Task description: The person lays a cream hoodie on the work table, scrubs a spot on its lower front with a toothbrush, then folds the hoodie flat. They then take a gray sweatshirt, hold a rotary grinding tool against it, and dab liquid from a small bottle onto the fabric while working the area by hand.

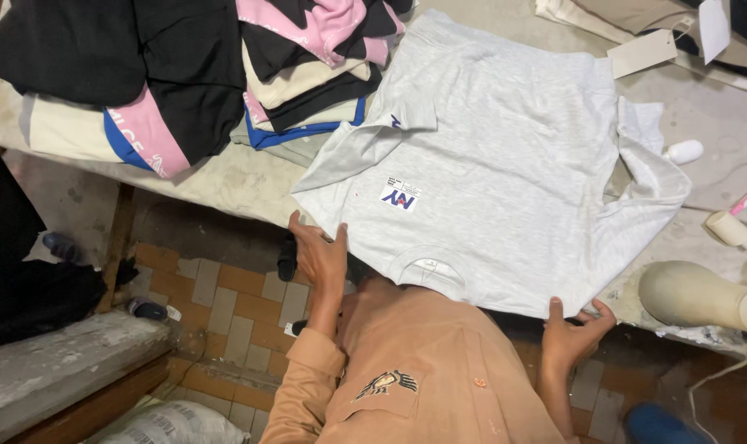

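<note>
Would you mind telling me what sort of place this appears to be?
Probably a garment workshop or packing room: a grey T-shirt lies on a worn worktable, beside stacked folded clothes and paper tags.

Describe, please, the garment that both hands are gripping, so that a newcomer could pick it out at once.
On the worn pale worktable, right of the heap of black, pink and cream clothes, lies a light grey T-shirt spread flat. The left hand and right hand pinch its near edge. Unlike its neighbours, it is unfolded, plain grey and bears a small label patch.
</note>
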Motion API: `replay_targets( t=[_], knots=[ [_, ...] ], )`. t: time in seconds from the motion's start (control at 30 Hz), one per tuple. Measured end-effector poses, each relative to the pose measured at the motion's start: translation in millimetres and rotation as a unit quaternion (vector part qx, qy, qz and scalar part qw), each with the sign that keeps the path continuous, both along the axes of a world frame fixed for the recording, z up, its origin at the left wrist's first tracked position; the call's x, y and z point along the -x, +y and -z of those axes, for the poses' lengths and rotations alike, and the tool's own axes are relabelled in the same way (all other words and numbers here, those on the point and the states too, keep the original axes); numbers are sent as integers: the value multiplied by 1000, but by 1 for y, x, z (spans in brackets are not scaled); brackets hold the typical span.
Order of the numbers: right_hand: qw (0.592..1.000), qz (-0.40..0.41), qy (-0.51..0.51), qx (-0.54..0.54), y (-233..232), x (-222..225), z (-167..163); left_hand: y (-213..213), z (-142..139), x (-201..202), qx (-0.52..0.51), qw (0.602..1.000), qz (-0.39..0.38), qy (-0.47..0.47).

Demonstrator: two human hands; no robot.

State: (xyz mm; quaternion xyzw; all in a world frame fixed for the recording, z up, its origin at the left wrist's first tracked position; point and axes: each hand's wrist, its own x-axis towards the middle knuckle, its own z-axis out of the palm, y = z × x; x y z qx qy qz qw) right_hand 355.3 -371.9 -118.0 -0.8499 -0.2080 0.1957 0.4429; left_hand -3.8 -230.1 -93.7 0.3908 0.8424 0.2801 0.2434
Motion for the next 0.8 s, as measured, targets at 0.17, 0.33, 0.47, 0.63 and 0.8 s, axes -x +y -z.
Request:
replay_targets(
  t=[0.17, 0.33, 0.47, 0.63, 0.8],
  knots=[
    [933, -102, -340, 62, 19, -5, -16, 46, -19, -3, -192, 931, 226, 215],
    [956, -172, -236, -32, 79, -5, -36, 144, -20, -25, -217, 882, 344, 236],
    [951, -192, -240, -30, 106, -2, -48, 201, -43, 21, -269, 937, 184, 124],
    [955, -188, -229, 15, 116, -1, -43, 238, -64, 140, -417, 903, 87, -59],
    [959, -170, -223, -38, 157, -30, -33, 236, -55, 165, -369, 928, -45, 38]
  ],
)
